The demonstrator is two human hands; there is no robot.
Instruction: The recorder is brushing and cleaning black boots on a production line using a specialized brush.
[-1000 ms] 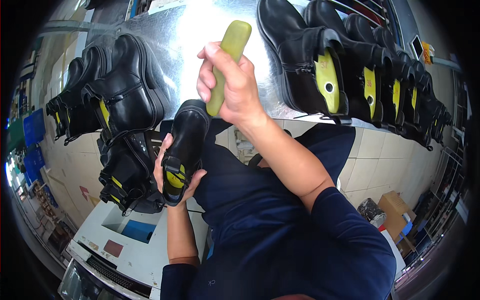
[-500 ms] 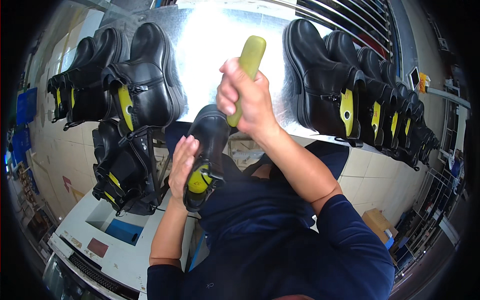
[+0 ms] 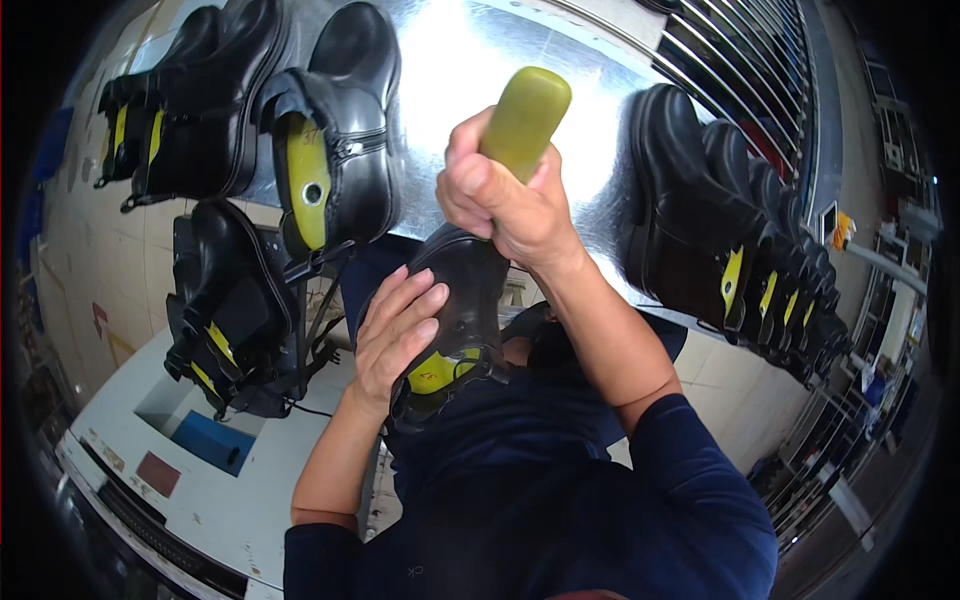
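A black ankle boot points its toe away from me, its opening near my dark shirt and a yellow-green insole showing inside. My left hand holds the boot from the left, fingers laid close together over its upper; the thumb is hidden. Above the toe, my right hand is closed in a fist around a yellow-green bar with a rounded upper end. The hand hides the bar's lower end, so I cannot tell whether it touches the boot.
Black boots stand on a shiny metal table: a zipped boot with others at left, a row of boots at right. More boots sit lower left, above a pale machine. Metal rails run behind.
The view has shifted. My left fingers have moved from the boot's side farther over its upper. The bar's top now leans more toward me, and my right fist is closer to the toe.
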